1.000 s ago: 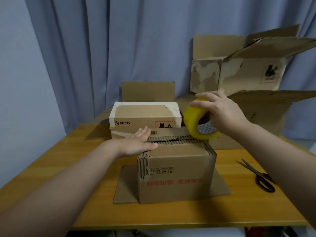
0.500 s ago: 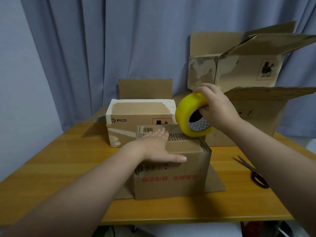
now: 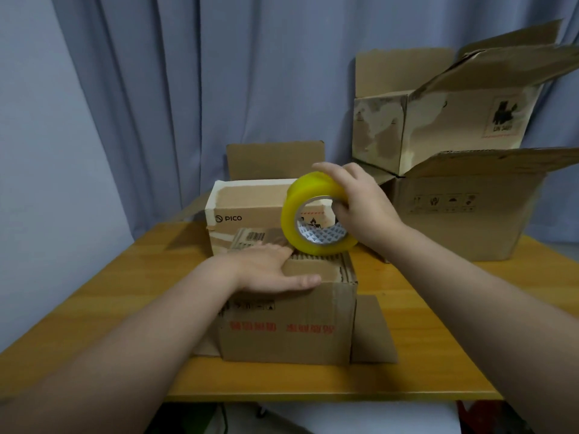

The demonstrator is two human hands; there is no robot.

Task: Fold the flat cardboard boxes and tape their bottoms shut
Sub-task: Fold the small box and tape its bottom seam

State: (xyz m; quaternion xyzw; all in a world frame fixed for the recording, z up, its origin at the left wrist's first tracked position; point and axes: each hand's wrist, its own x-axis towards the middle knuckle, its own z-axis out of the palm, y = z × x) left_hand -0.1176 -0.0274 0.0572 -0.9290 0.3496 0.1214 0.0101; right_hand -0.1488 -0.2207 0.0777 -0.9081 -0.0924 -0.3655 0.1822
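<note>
A small brown cardboard box (image 3: 288, 327) with red print stands upside down on the wooden table (image 3: 125, 296), its bottom flaps folded shut on top. My left hand (image 3: 266, 270) lies flat on those flaps, fingers straight, thumb along the front edge. My right hand (image 3: 360, 205) grips a yellow roll of tape (image 3: 300, 214), fingers hooked through its core, and holds it down against the far edge of the box top. Whether a strip of tape is stuck to the box is not visible.
A PICO box (image 3: 244, 211) with a raised back flap stands right behind the small box. Two larger open boxes (image 3: 470, 208) are stacked at the back right. A blue curtain (image 3: 219, 73) hangs behind the table. The table's near edge runs just below the box.
My right hand has brought the tape roll leftward and down onto the far edge of the box top. My left hand has slid further onto the flaps. The scissors at the right have left the view.
</note>
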